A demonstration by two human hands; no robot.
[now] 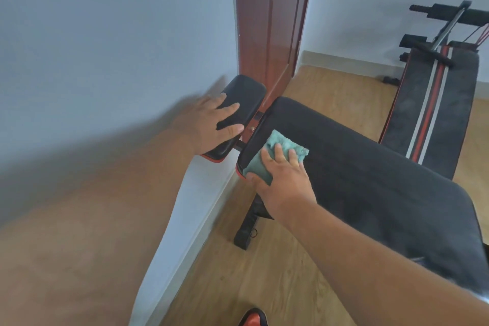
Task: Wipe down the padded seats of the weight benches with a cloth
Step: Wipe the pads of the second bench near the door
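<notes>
A black padded weight bench runs from the lower right toward the wall: a long back pad and a small seat pad beyond it, with a gap between them. My right hand presses a teal cloth onto the near-left corner of the long pad, thumb hooked under the pad's edge. My left hand lies flat, fingers apart, on the small seat pad, holding nothing. A second bench, black with red and white stripes, stands at the right.
A pale wall is close on the left, with a white skirting board along the wooden floor. A dark red door stands behind the benches. The bench's black foot rests on the floor. A red-and-black shoe shows at the bottom.
</notes>
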